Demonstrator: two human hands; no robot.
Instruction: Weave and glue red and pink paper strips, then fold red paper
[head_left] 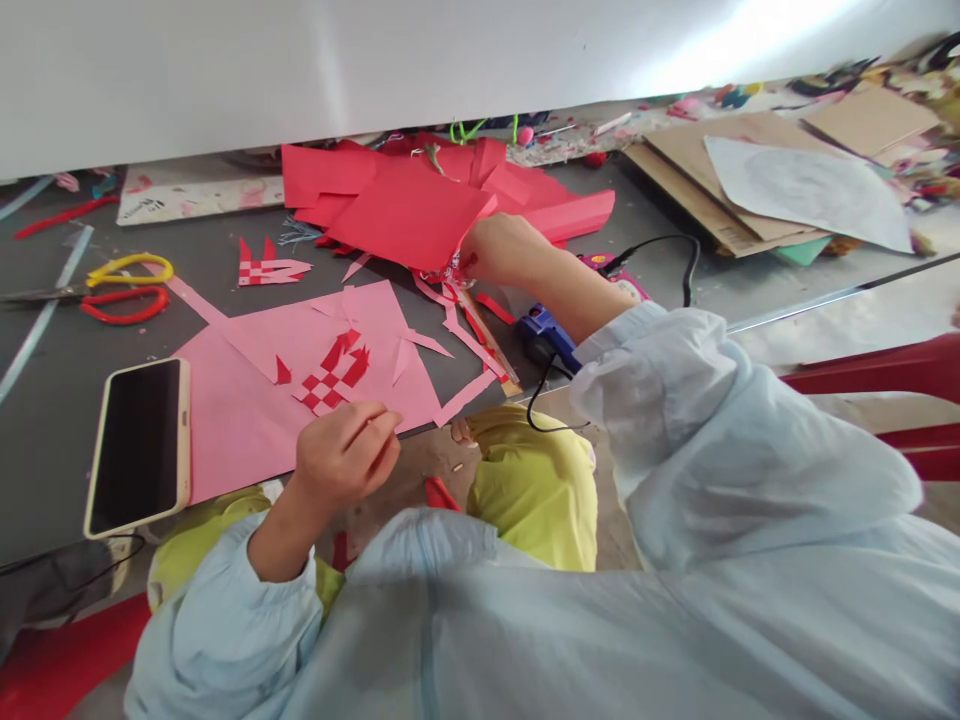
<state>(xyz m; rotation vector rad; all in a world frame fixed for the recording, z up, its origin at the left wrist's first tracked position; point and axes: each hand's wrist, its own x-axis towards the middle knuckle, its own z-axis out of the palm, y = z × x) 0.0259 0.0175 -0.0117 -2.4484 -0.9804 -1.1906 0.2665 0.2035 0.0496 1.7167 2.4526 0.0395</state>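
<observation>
My right hand (495,248) reaches to the near edge of a pile of red paper (420,215). Its fingers are curled beside some silvery tinsel (452,268); whatever they grip is hidden. Closer to my body, my left hand (349,450) is closed with thumb and fingers together, and I cannot make out anything in it. Just beyond it, a red-and-pink checkered woven paper piece (334,378) lies on a pink sheet (240,430). A second woven piece (271,268) rests farther back, left of the red pile. Pink paper strips (472,345) are scattered near my right hand.
A phone (139,440) lies at the left on the grey table (45,375). Behind it are scissors (127,290) with yellow and red handles. A blue glue gun (546,335) with a black cord sits under my right forearm. Cardboard sheets (667,190) are stacked at the right.
</observation>
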